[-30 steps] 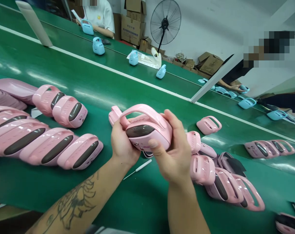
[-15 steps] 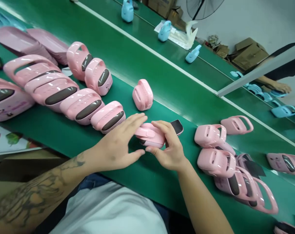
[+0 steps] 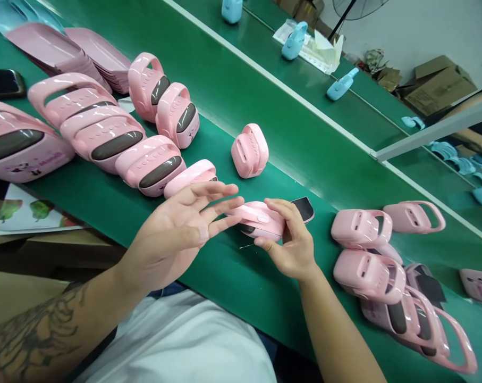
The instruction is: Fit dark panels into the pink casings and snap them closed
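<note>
Head view: left hand (image 3: 172,234) open, fingers spread, just apart from the pink case (image 3: 256,219) lying on the green conveyor belt (image 3: 288,154); right hand (image 3: 292,239) curled round the case's right end, thumb beneath; dark flat panel (image 3: 303,208) just beyond it. Left of the hands, pink cases (image 3: 105,139) lie in rows, dark panels fitted; far left, a stack of pink shells (image 3: 67,53); on the right, more pink cases (image 3: 362,229), some showing bare openings; print on the cases too small to read.
</note>
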`<state>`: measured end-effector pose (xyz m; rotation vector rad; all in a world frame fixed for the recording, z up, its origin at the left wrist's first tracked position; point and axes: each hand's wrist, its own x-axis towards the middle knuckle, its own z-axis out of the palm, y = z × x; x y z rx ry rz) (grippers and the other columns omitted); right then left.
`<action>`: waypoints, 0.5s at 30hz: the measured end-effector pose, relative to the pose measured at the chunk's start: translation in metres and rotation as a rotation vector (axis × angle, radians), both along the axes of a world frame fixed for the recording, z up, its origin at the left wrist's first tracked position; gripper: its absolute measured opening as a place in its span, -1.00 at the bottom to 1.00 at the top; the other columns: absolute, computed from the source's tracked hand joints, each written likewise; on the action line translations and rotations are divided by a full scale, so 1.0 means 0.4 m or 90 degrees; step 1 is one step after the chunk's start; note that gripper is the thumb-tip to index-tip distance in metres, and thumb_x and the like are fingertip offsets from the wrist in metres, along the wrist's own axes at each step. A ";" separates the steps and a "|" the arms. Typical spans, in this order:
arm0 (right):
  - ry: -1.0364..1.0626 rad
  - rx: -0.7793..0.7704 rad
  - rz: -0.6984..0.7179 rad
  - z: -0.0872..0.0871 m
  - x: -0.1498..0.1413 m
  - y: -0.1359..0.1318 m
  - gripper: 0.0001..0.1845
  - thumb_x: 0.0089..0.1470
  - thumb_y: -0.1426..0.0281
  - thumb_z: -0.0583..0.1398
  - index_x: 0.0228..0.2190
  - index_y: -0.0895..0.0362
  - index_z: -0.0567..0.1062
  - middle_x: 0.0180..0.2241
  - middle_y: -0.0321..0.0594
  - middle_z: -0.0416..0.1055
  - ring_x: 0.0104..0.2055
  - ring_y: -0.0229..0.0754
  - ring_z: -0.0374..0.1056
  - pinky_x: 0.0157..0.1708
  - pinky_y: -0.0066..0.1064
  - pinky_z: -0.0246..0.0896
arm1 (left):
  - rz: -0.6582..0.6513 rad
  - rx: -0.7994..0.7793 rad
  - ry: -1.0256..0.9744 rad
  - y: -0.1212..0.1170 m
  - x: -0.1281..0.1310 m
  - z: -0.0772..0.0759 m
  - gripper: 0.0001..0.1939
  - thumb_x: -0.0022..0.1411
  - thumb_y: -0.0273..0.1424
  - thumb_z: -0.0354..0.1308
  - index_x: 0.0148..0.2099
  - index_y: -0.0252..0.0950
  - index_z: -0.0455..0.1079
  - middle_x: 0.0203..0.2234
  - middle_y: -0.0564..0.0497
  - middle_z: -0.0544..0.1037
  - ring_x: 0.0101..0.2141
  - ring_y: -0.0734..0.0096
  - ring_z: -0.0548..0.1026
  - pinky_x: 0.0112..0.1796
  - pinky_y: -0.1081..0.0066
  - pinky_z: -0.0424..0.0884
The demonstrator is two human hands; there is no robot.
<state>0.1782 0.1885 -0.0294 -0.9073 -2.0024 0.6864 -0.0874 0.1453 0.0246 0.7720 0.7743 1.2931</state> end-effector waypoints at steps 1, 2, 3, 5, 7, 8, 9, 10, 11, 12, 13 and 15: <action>-0.001 -0.004 0.007 0.003 -0.001 0.000 -0.28 0.22 0.17 0.48 0.32 -0.02 0.46 0.23 0.05 0.51 0.28 0.18 0.47 0.30 0.18 0.45 | 0.004 -0.002 -0.004 0.002 0.007 -0.004 -0.55 0.16 -0.35 0.54 0.11 -0.09 0.66 0.25 -0.15 0.62 0.29 -0.30 0.55 0.24 -0.27 0.59; -0.003 -0.009 0.016 0.006 -0.001 0.001 -0.26 0.22 0.19 0.48 0.34 -0.02 0.44 0.24 0.05 0.51 0.29 0.17 0.47 0.31 0.17 0.44 | 0.010 0.002 -0.004 0.003 0.014 -0.007 -0.55 0.16 -0.38 0.53 0.11 -0.09 0.67 0.23 -0.15 0.62 0.27 -0.26 0.57 0.23 -0.23 0.61; -0.007 -0.013 0.024 0.011 -0.001 0.001 -0.25 0.23 0.20 0.47 0.35 -0.02 0.43 0.24 0.04 0.51 0.29 0.16 0.47 0.31 0.16 0.45 | 0.018 0.008 0.000 0.004 0.022 -0.009 -0.56 0.17 -0.40 0.52 0.11 -0.10 0.67 0.22 -0.14 0.63 0.24 -0.21 0.60 0.21 -0.17 0.64; -0.022 -0.015 0.038 0.021 -0.002 0.001 -0.25 0.24 0.20 0.46 0.37 -0.02 0.40 0.25 0.04 0.51 0.31 0.16 0.46 0.32 0.16 0.44 | 0.044 0.019 0.024 0.004 0.038 -0.011 -0.59 0.19 -0.46 0.50 0.09 -0.11 0.67 0.18 -0.14 0.64 0.15 -0.09 0.67 0.11 -0.03 0.72; -0.041 -0.009 0.045 0.029 -0.002 0.001 -0.26 0.27 0.18 0.44 0.37 -0.03 0.39 0.25 0.04 0.51 0.31 0.17 0.46 0.31 0.17 0.44 | 0.076 0.022 0.062 0.002 0.052 -0.010 -0.63 0.20 -0.50 0.48 0.05 -0.14 0.67 0.15 -0.15 0.65 0.04 0.02 0.70 -0.02 0.11 0.77; -0.048 -0.007 0.046 0.031 -0.001 0.002 -0.27 0.28 0.17 0.43 0.37 -0.03 0.39 0.25 0.04 0.51 0.31 0.17 0.46 0.31 0.18 0.44 | 0.091 0.022 0.080 0.001 0.058 -0.009 -0.64 0.19 -0.51 0.48 0.04 -0.15 0.67 0.13 -0.15 0.65 0.01 0.06 0.71 -0.08 0.17 0.78; -0.051 -0.006 0.048 0.033 -0.001 0.002 -0.28 0.28 0.17 0.43 0.36 -0.03 0.39 0.25 0.04 0.51 0.31 0.17 0.45 0.31 0.18 0.44 | 0.102 0.022 0.096 0.000 0.063 -0.007 -0.64 0.18 -0.52 0.49 0.02 -0.17 0.67 0.11 -0.16 0.66 -0.03 0.09 0.71 -0.12 0.21 0.78; -0.050 -0.006 0.049 0.033 -0.001 0.003 -0.29 0.29 0.18 0.42 0.36 -0.02 0.39 0.26 0.04 0.50 0.31 0.17 0.45 0.31 0.18 0.44 | 0.110 0.023 0.108 0.000 0.067 -0.005 -0.64 0.16 -0.53 0.50 0.01 -0.18 0.67 0.08 -0.16 0.66 -0.06 0.11 0.71 -0.15 0.24 0.77; -0.046 -0.006 0.051 0.033 -0.001 0.004 -0.29 0.29 0.19 0.42 0.36 -0.02 0.40 0.26 0.04 0.50 0.31 0.16 0.45 0.31 0.17 0.44 | 0.115 0.024 0.116 0.000 0.070 -0.004 -0.64 0.15 -0.54 0.50 0.00 -0.19 0.66 0.05 -0.15 0.67 -0.08 0.14 0.71 -0.17 0.27 0.76; -0.041 -0.007 0.053 0.033 -0.001 0.004 -0.29 0.29 0.21 0.42 0.37 -0.02 0.40 0.26 0.04 0.49 0.32 0.16 0.45 0.32 0.16 0.43 | 0.121 0.027 0.121 -0.001 0.072 -0.003 -0.65 0.14 -0.55 0.51 -0.02 -0.19 0.67 0.02 -0.14 0.67 -0.10 0.17 0.71 -0.19 0.31 0.76; -0.036 -0.007 0.055 0.031 -0.001 0.005 -0.29 0.28 0.22 0.43 0.37 -0.01 0.40 0.26 0.04 0.49 0.32 0.15 0.44 0.33 0.15 0.43 | 0.124 0.030 0.126 -0.001 0.074 -0.002 -0.66 0.14 -0.56 0.50 -0.04 -0.20 0.67 0.01 -0.13 0.67 -0.11 0.21 0.70 -0.20 0.35 0.74; -0.030 -0.005 0.060 0.029 -0.001 0.005 -0.28 0.28 0.24 0.44 0.37 -0.02 0.40 0.26 0.03 0.48 0.32 0.15 0.44 0.33 0.15 0.42 | 0.127 0.038 0.142 -0.001 0.075 -0.002 -0.69 0.14 -0.58 0.49 -0.07 -0.20 0.67 0.00 -0.11 0.67 -0.15 0.28 0.70 -0.24 0.42 0.71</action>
